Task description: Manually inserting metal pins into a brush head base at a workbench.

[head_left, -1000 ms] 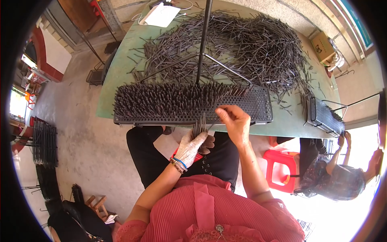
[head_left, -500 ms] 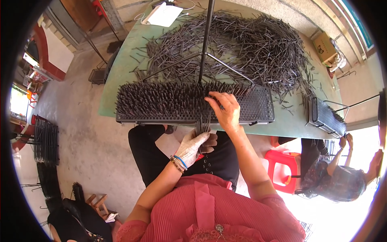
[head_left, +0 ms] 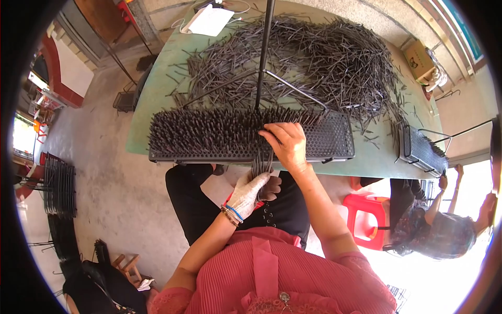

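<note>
A long black perforated tray point(head_left: 329, 141) lies along the table's near edge, with a metal rod frame point(head_left: 264, 57) rising behind it. Thin dark sticks point(head_left: 204, 128) stand upright in its holes over the left and middle; bare holes show at the right. My gloved left hand point(head_left: 251, 192), just below the tray's front edge, is closed round a bundle of the same sticks point(head_left: 260, 162). Above it, my bare right hand point(head_left: 288, 144) rests over the tray's middle, thumb and fingertips pinched at the standing sticks. Whatever is between those fingertips is too small to make out.
Loose dark sticks point(head_left: 355, 57) are heaped across the green table point(head_left: 141, 125). White paper point(head_left: 210, 20) lies at the far left and a cardboard box point(head_left: 418, 60) at the far right. Another perforated tray point(head_left: 421, 149) sits at the right, near a co-worker point(head_left: 439, 230) and a red stool point(head_left: 366, 222).
My right hand has shifted slightly left and down over the tray. My left hand still holds the bundle. At the right, the co-worker's hands have moved a little apart.
</note>
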{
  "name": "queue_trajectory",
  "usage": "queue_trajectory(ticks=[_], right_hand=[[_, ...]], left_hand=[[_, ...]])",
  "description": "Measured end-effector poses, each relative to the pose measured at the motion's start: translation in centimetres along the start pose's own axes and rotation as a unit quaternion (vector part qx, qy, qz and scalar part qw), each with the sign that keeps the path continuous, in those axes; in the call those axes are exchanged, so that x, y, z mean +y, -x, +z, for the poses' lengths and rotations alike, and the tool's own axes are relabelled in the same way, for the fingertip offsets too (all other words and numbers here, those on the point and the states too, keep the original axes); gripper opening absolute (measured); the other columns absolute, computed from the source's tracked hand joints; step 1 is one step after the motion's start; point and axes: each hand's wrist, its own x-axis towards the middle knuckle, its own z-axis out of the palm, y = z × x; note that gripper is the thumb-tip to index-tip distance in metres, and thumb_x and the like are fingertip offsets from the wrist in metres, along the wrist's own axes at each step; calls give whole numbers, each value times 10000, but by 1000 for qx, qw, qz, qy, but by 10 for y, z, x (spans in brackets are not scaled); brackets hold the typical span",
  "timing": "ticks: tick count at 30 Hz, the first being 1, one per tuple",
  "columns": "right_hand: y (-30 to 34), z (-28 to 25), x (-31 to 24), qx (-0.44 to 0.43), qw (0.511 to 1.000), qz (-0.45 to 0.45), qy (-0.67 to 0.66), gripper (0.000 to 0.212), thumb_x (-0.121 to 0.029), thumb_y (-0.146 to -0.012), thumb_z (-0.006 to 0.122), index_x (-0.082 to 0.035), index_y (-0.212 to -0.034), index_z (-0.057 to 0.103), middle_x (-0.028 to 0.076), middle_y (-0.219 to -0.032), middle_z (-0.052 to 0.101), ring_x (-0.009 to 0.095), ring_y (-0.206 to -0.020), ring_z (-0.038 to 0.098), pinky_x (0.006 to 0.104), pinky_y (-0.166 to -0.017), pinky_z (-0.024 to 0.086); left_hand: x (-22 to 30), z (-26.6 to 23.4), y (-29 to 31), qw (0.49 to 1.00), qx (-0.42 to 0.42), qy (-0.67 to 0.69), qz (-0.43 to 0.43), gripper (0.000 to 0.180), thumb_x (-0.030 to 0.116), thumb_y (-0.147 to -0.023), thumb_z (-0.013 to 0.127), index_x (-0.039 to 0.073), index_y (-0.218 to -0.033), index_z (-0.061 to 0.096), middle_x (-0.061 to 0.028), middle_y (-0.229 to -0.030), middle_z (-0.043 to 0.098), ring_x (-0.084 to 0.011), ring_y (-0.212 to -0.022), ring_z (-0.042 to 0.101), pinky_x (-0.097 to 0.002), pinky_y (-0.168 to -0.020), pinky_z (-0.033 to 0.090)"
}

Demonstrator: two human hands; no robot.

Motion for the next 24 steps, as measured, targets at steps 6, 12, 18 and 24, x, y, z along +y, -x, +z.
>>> queue_trajectory(ticks=[6, 12, 18, 24], right_hand=[[0, -7, -6, -34, 998, -9, 46, 204, -163, -718, 804, -64, -874, 717, 59, -923, 639, 243, -791, 602, 358, -697, 451], [5, -36, -29, -113, 951, 264, -118, 276, -180, -788, 789, -14, -996, 715, 90, -951, 674, 184, -681, 606, 294, -627, 499], [22, -46, -29, -156, 887, 371, -225, 298, -144, -807, 773, 24, -1041, 699, 96, -836, 710, 95, -687, 616, 256, -635, 504], [30, -49, -34, -166, 863, 414, -236, 278, -118, -811, 758, 38, -1033, 699, 103, -756, 708, 80, -676, 626, 254, -623, 506]], left_hand=[[0, -2, 3, 999, 17, -47, 16, 262, 205, -979, 558, 28, -1171, 539, -133, -1023, 678, -175, -790, 682, -278, -629, 562], [1, -1, 8, 999, 5, -28, 46, 260, 207, -977, 562, 24, -1161, 542, -120, -1033, 675, -168, -816, 677, -271, -625, 554], [0, 9, 6, 995, -8, -63, 73, 260, 203, -974, 563, 19, -1158, 555, -113, -1040, 675, -161, -820, 675, -268, -630, 556], [-12, 8, 3, 994, 57, -58, 67, 272, 213, -962, 575, 16, -1149, 580, -101, -1024, 685, -146, -827, 670, -265, -641, 561]])
